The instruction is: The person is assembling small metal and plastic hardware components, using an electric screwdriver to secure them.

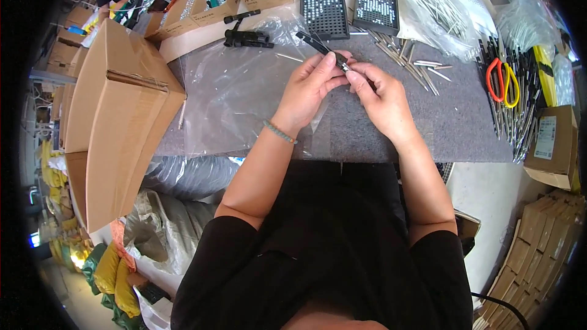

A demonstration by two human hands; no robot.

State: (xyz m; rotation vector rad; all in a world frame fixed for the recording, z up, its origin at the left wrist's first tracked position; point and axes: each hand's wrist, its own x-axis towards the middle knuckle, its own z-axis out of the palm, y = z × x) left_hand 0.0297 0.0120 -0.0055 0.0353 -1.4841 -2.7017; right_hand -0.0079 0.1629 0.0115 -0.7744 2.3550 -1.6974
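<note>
The left hand [315,82] is pinched shut around a slim black part [315,43], thumb on top, so that its long end pokes out up and to the left past the fingers; a beaded bracelet [279,132] circles the wrist below. The right hand [384,99] meets it from the other side, thumb and fingertips closed on the lower end of the same part, where a small silver bit shows between the two hands. They work just above the grey cloth top of the desk [379,137], near its far middle. Left of the hands a clear plastic sheet [223,101] lies spread out, with a cluster of black pieces [244,39] at its far edge. Straight beyond the hands sit two black trays, the left tray [324,36] and the right tray [375,25], each holding silver pins in many of its holes. To the right, loose metal rods [400,58] lie crisscrossed, with a plastic bag [471,21] of long pale sticks behind them. Farther right, scissors [512,88] with red and yellow handles rest on a heap of dark rods [518,128]. A big cardboard box [131,110] stands at the desk's left side.
</note>
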